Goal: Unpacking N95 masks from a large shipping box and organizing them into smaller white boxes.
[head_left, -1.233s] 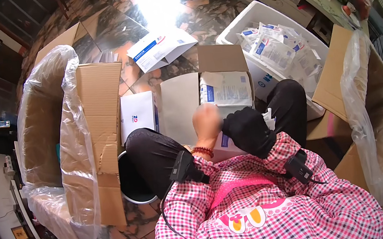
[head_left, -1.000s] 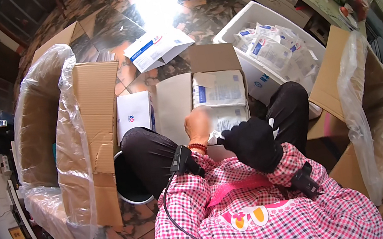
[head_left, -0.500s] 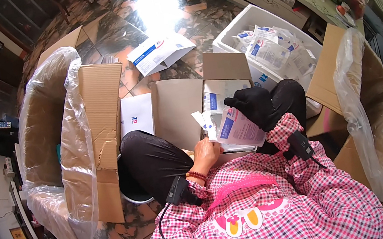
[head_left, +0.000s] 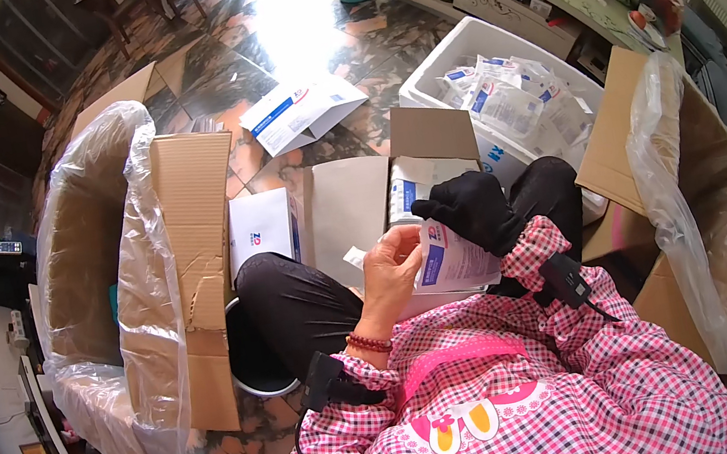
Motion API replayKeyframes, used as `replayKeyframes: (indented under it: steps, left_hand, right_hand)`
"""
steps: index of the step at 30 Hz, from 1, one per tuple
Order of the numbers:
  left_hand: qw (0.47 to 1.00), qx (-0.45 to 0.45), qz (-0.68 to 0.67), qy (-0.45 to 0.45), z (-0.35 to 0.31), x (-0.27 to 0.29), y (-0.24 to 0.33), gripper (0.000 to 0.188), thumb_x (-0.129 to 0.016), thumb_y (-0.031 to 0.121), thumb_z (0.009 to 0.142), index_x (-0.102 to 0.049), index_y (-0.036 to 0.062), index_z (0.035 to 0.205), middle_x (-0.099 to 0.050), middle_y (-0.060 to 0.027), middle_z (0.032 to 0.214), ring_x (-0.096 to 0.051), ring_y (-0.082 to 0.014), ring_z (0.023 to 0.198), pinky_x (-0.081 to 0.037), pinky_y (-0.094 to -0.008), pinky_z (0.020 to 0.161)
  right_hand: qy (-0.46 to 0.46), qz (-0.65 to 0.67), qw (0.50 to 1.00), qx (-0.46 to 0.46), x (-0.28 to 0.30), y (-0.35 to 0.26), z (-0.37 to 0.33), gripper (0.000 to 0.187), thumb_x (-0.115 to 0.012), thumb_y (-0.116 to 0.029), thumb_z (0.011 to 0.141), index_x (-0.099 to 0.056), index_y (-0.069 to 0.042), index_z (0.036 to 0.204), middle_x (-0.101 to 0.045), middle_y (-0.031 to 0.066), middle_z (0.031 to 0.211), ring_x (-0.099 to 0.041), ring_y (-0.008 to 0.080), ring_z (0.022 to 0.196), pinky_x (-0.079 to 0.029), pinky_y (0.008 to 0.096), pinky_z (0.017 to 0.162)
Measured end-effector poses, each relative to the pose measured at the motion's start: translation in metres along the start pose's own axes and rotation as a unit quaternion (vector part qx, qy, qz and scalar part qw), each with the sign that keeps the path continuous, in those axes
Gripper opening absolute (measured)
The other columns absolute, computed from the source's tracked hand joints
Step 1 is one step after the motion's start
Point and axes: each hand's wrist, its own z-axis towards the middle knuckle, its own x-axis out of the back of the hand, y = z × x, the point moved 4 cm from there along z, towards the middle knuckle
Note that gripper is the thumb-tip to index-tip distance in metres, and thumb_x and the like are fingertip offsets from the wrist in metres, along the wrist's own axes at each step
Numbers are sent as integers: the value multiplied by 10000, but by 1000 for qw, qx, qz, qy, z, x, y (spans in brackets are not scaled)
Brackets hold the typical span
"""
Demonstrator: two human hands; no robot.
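Observation:
My bare left hand (head_left: 390, 271), with a red bead bracelet at its wrist, is closed in a pinch at the left edge of a clear packet (head_left: 458, 261) with blue and white print. My right hand (head_left: 474, 208), in a black glove, grips the same packet from its upper right side. A small white strip (head_left: 354, 257) shows just left of my left hand; whether the fingers hold it is unclear. Below and beyond both hands stands an open carton (head_left: 347, 199) between my knees, with blue-and-white packs (head_left: 404, 196) inside, partly hidden by the glove.
A white foam box (head_left: 490, 148) full of clear packets (head_left: 505, 97) stands at the far right. Large cardboard boxes with plastic liners flank me, left (head_left: 189, 218) and right (head_left: 608, 162). A white carton (head_left: 259, 225) sits by my left knee; a folded white box (head_left: 301, 110) lies beyond.
My left hand has risen to the packet's upper left edge, and the white strips that stood above it have dropped mostly from sight. My right hand and the packet have shifted slightly.

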Motion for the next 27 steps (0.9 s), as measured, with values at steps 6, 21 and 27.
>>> replayKeyframes:
  steps: [6, 21, 27]
  left_hand:
    - [997, 47, -35, -43, -2, -21, -26, 263, -611, 17, 933, -642, -15, 1193, -698, -79, 1092, -658, -130, 1020, -548, -259, 818]
    - [903, 125, -411, 12, 8, 3, -60, 339, -482, 207, 1024, -598, -14, 1255, -703, -98, 1093, -714, -221, 950, -616, -376, 818]
    - [889, 143, -434, 30, 13, 3, -50, 404, -424, 246, 1035, -559, -3, 1323, -682, -140, 1163, -717, -242, 966, -614, -351, 818]
  right_hand:
    - [-14, -40, 999, 4, -1, 0, -2, 453, -642, -487, 902, -661, -106, 658, -619, 134, 612, -613, 330, 560, -454, 430, 533]
    - [153, 133, 948, -244, -11, 59, -19, 531, -790, -240, 829, -618, -6, 1274, -684, 168, 1064, -660, 290, 1023, -497, 363, 925]
    - [-24, 380, 805, -454, -28, 64, -51, 371, -709, -278, 914, -677, 16, 1138, -706, 146, 932, -671, 217, 832, -507, 308, 809]
